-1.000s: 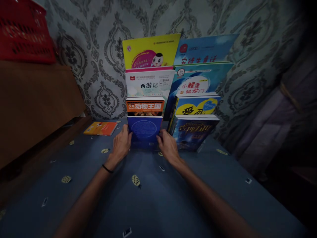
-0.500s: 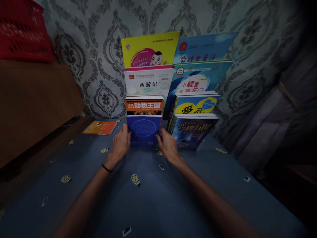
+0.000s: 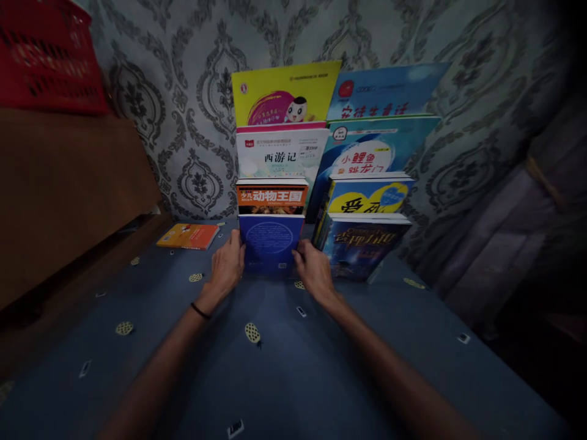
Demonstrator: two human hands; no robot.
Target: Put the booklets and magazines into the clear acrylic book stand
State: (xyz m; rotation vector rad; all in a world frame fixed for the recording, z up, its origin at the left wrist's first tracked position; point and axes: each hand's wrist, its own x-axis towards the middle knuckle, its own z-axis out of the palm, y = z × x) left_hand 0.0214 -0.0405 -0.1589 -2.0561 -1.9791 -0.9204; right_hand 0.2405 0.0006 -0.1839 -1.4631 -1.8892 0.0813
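A blue book [image 3: 269, 244] stands upright at the front of the left row of books. My left hand [image 3: 228, 260] grips its left edge, and my right hand [image 3: 315, 269] grips its right edge; the fingertips behind the book are hidden. Directly behind it rise an orange-topped book [image 3: 273, 195], a white book [image 3: 279, 150] and a tall yellow book [image 3: 288, 91]. Close beside my right hand, a dark blue book [image 3: 362, 247] fronts the right row. Behind that one stand a yellow-and-blue book [image 3: 371, 195], a teal book [image 3: 385, 137] and a light blue book [image 3: 394, 88].
An orange book [image 3: 188, 236] lies flat at the left on the blue pineapple-print cloth [image 3: 275, 379]. A brown box [image 3: 68, 189] with a red basket [image 3: 50, 67] on top stands at far left. Patterned wallpaper [image 3: 192, 91] backs the books; a tied curtain [image 3: 513, 226] hangs at right.
The whole view has shifted slightly, so everything sits a little further right. Both hands keep their hold on the blue book, and the books stand as before.
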